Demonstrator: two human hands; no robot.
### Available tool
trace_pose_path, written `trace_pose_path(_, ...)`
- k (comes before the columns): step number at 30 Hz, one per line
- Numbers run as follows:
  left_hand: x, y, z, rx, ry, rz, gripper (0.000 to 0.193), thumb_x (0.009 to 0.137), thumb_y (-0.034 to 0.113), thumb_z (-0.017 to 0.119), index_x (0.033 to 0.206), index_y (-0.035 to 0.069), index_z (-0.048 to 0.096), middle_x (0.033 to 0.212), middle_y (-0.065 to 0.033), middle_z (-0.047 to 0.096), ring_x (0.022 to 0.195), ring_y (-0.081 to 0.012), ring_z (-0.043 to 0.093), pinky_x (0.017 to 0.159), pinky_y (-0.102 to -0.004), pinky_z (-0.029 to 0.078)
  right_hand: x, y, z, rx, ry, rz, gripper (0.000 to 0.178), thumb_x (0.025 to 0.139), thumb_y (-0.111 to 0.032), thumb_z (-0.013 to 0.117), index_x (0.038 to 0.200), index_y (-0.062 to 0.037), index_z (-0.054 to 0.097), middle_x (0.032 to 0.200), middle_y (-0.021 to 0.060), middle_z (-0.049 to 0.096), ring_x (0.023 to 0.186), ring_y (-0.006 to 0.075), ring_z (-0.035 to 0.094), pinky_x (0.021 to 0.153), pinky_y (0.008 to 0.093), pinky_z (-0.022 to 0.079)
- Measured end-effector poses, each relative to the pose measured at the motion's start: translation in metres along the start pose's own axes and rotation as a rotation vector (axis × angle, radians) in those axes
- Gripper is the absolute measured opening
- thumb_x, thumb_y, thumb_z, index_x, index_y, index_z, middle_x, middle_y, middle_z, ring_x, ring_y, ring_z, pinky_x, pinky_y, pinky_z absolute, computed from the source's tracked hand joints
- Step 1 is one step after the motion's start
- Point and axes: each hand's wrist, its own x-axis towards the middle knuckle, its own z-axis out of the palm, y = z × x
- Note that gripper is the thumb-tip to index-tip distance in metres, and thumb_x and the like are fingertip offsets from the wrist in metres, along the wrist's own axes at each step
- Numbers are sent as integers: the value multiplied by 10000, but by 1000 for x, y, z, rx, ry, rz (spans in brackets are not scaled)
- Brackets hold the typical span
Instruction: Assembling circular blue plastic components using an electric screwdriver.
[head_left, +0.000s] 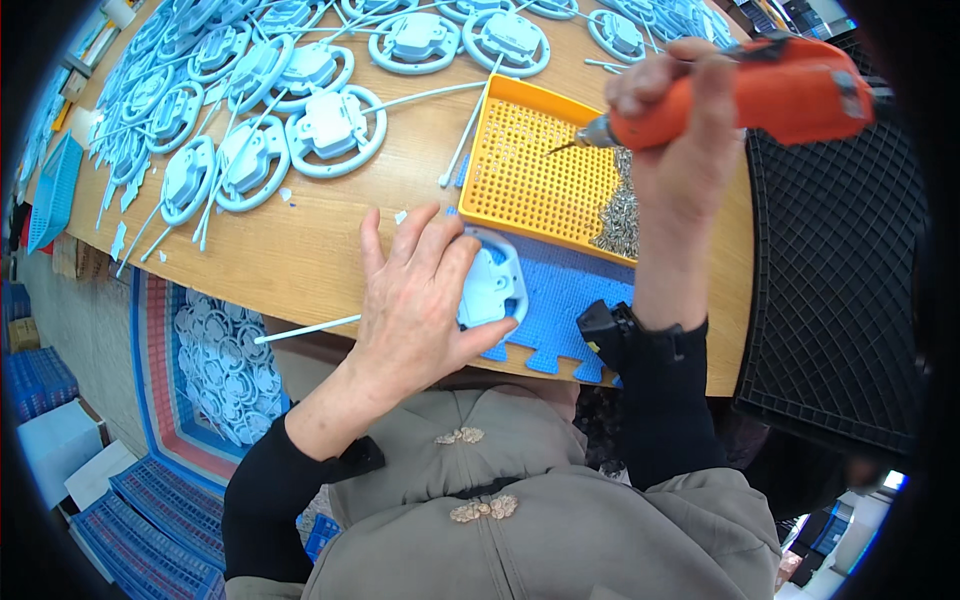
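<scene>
My left hand [415, 290] is closed over a light blue plastic toy steering wheel [491, 284], which lies on a blue foam mat [560, 300] at the table's near edge. A thin pale rod [305, 329] sticks out leftward from under that hand. Raised at the right, my right hand [685, 125] grips an orange power screwdriver [765, 95]. Its thin bit points left above a yellow perforated basket [530, 165]. Small metal screws [621, 215] are heaped at the basket's right end, partly hidden by my right forearm.
Many similar steering wheels [335, 130] with rods cover the far and left table. A blue basket [55, 190] stands at the left edge. Below, a crate [160, 400] holds more parts. A black ribbed surface [830, 290] lies right of the table.
</scene>
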Motion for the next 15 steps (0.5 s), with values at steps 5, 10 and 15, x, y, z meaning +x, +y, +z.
trace_pose_path(5,8,5,1,-17,41,3,605,603,354,825,1026,25,544,1177,-142,479,1232,-332,397,1016,-629,211,-35,-40,17,106,-155,70,465,891,-531,593,1024,-85,588,723,20,567,595,123,534,571,292,430)
trace_pose_path(10,4,2,7,6,42,-23,629,589,348,829,1061,51,540,1174,-124,491,1250,-352,401,1041,-608,203,-66,-37,31,90,-290,155,504,908,-559,543,1065,-81,526,709,17,526,556,128,511,520,283,429)
trace_pose_path(15,4,3,6,17,28,-19,637,594,353,832,1071,55,533,1178,-124,488,1254,-356,399,1036,-609,206,-73,-37,33,25,-284,169,483,912,-543,550,1044,-80,507,694,23,516,546,130,506,531,294,449)
